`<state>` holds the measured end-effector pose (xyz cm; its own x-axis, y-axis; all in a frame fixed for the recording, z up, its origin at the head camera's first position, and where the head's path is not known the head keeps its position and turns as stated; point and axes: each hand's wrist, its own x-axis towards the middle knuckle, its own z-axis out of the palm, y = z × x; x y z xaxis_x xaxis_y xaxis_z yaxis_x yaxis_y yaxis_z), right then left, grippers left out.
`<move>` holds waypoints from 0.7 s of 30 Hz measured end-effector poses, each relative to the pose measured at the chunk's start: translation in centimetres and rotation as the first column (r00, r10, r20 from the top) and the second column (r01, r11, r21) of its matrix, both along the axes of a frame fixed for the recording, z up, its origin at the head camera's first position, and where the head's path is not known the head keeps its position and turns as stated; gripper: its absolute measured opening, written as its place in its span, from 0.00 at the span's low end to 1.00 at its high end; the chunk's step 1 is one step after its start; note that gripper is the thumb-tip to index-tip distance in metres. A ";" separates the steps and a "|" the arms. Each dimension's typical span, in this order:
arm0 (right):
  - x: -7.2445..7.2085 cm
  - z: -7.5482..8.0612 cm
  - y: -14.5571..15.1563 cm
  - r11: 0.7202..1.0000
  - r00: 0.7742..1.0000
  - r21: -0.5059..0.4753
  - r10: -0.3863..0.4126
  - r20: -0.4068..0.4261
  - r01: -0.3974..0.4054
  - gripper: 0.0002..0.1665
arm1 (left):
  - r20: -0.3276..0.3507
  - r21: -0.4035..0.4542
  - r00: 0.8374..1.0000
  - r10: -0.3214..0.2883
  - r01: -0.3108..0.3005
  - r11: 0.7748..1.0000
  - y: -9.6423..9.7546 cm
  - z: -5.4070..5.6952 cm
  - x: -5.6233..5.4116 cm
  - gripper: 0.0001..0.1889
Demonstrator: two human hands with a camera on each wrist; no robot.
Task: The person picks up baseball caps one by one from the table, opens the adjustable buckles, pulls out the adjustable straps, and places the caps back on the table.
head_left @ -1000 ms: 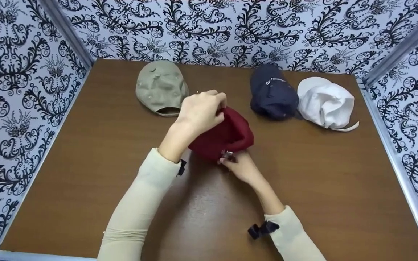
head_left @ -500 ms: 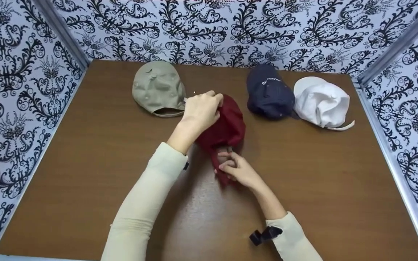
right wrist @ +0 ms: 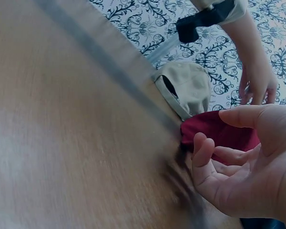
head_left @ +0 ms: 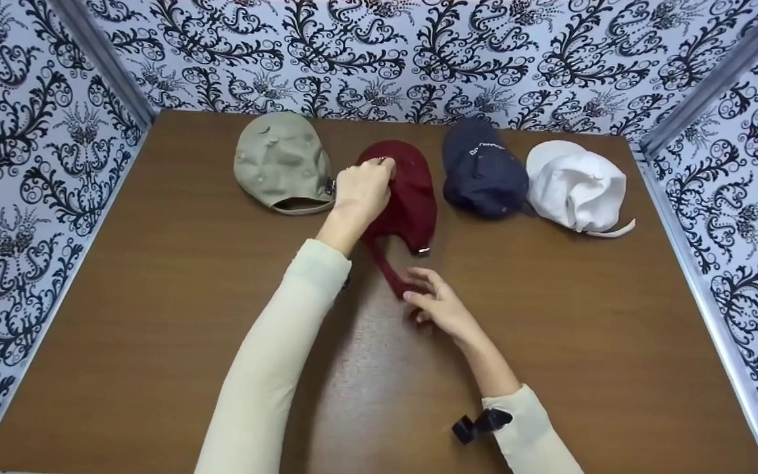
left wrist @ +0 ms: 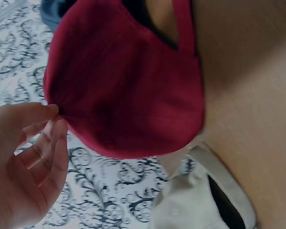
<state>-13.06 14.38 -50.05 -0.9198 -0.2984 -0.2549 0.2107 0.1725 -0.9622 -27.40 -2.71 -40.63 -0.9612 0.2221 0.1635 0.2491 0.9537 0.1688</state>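
My left hand (head_left: 362,192) pinches the crown of a dark red baseball cap (head_left: 413,191) between thumb and fingertips. In the left wrist view the cap's crown (left wrist: 119,90) hangs from that pinch, its rear opening at the top of the frame. The cap's back strap (head_left: 387,268) dangles loose toward the front, and a small metal buckle (head_left: 424,251) shows on the other side of the opening. Just by the strap's end is my right hand (head_left: 443,306), fingers spread and loosely bent. The right wrist view shows nothing in that hand's grasp, with the red cap behind its fingers.
Left of the red cap lies an olive-beige cap (head_left: 281,161). A navy cap (head_left: 487,172) with white lettering and a white cap (head_left: 578,186) sit at the right, side by side. Patterned walls (head_left: 379,59) bound the brown table (head_left: 155,316).
The left hand has carried the red cap toward the back of the table, between the olive-beige and navy caps. The right hand has let go of the cap's strap, and its fingers have spread.
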 end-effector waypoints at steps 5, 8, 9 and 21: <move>0.2 0.4 0.4 1.000 1.000 -0.012 -0.002 0.011 0.002 0.31 | 0.014 -0.008 0.997 0.074 -0.074 0.997 0.1 -0.9 -1.7 0.10; 0.3 0.7 0.8 0.999 1.000 -0.039 0.013 0.018 -0.012 0.30 | 0.028 0.009 0.994 0.108 -0.108 0.994 0.3 -1.3 -2.7 0.11; 0.4 0.8 0.9 0.999 1.000 -0.049 0.020 0.020 -0.019 0.30 | 0.038 0.018 0.992 0.118 -0.119 0.993 0.4 -1.4 -3.1 0.12; 0.7 1.5 3.3 0.996 0.999 -0.085 -0.033 0.010 0.033 0.29 | 0.300 0.273 0.947 -0.113 0.028 0.962 -0.1 -2.7 -3.6 0.33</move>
<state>-12.39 17.69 -48.57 -0.9274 -0.2889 -0.2376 0.2230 0.0828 -0.9713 -30.96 -2.78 -43.29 -0.9564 0.2814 -0.0780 0.2092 0.8467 0.4893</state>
